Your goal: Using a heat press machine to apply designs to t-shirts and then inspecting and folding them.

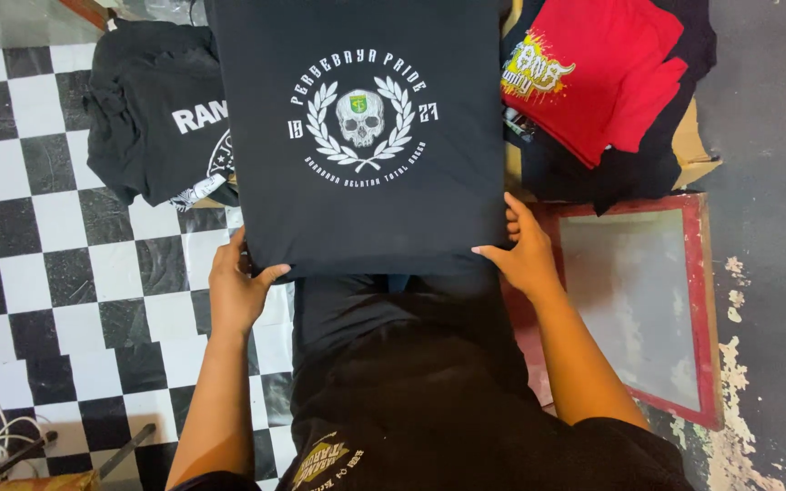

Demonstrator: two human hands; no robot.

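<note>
Left hand (236, 289): fingers curled under lower left corner of black printed shirt (361, 136), thumb on top, pinching hem edge. Right hand (525, 250): fingers spread along lower right edge, gripping likewise. Shirt hangs flat between both hands, above person's lap, white wreath-and-skull print facing up. Judged light, soft, limp; stays flat only if stretched, so corners look best hold. Beyond: crumpled black shirt (152, 114) left on checkered floor (29, 236); red shirt (607, 73) right; red-framed screen (675, 309) beside right forearm.
</note>
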